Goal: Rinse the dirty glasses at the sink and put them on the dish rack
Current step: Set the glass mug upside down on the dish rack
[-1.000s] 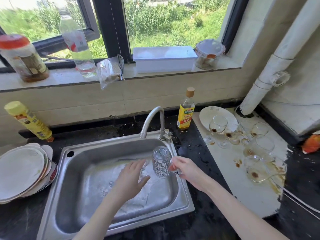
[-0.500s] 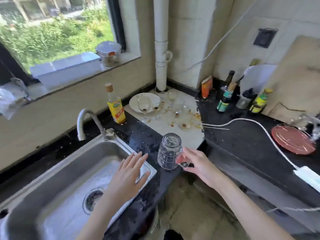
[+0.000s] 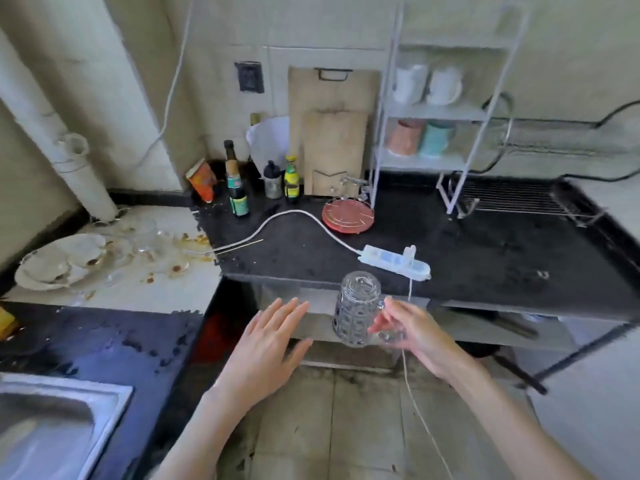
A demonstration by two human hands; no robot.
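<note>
The fingers (image 3: 382, 318) of the right hand (image 3: 420, 336) curl round the handle of a clear bumpy glass mug (image 3: 358, 308), held upside down just in front of the black counter (image 3: 485, 258). The left hand (image 3: 268, 348) beside the mug is open flat, holding nothing.

dim, flat light | motion blur throughout (worst at left) | wide-angle edge bending

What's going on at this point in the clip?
A person is carrying a glass mug upside down by its handle in the right hand, away from the sink. The left hand is open and empty. A wire dish rack sits on the dark counter ahead. Dirty glasses remain by the plate at left.
</note>
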